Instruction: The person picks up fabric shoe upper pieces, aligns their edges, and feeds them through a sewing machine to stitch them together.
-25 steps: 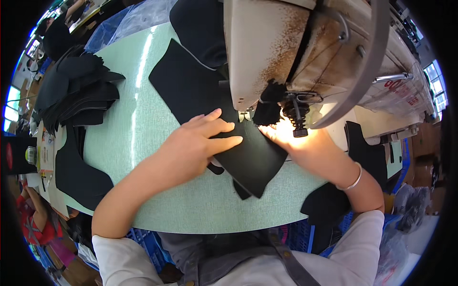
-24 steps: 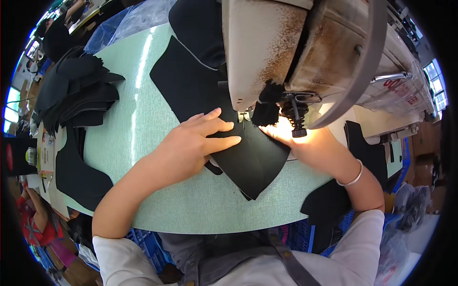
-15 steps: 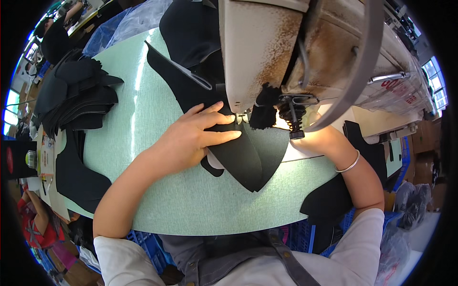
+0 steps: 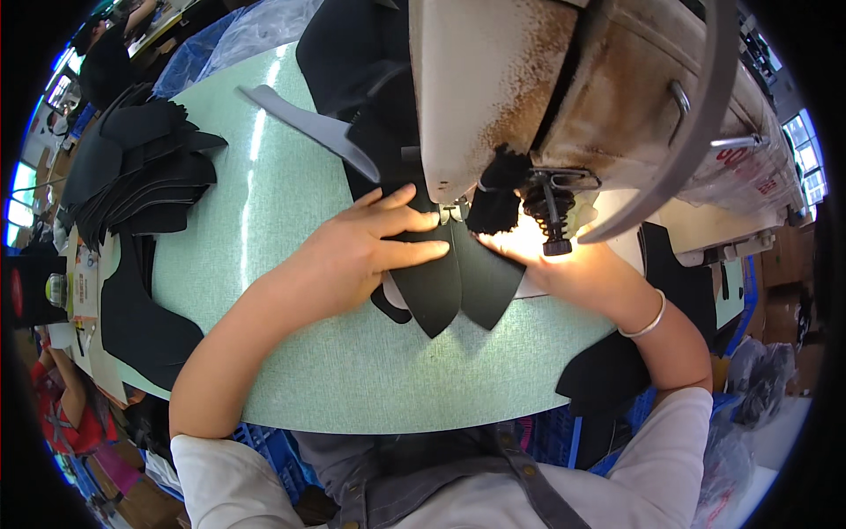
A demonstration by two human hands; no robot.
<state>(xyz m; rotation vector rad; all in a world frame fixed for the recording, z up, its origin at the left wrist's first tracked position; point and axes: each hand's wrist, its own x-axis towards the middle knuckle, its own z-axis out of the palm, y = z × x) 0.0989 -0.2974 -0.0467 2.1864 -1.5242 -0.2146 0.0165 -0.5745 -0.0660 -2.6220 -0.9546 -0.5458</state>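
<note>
— Black panels swing apart at the tips, inside the table near edge!
— Left hand presses them, fingers spread; right hand, grip glare-lost, can't tell.
— Stitching looks underway at the presser foot, near ends unjoined.

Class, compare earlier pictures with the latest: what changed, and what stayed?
The black fabric has slid forward under the sewing machine; its near end now parts in two, and a grey flap sticks out leftward. The left hand, right hand and black stack stayed roughly put.

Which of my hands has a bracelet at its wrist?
Your right hand, nearer the coiled spring: a pale bangle circles its wrist. Your left hand shows none.
</note>
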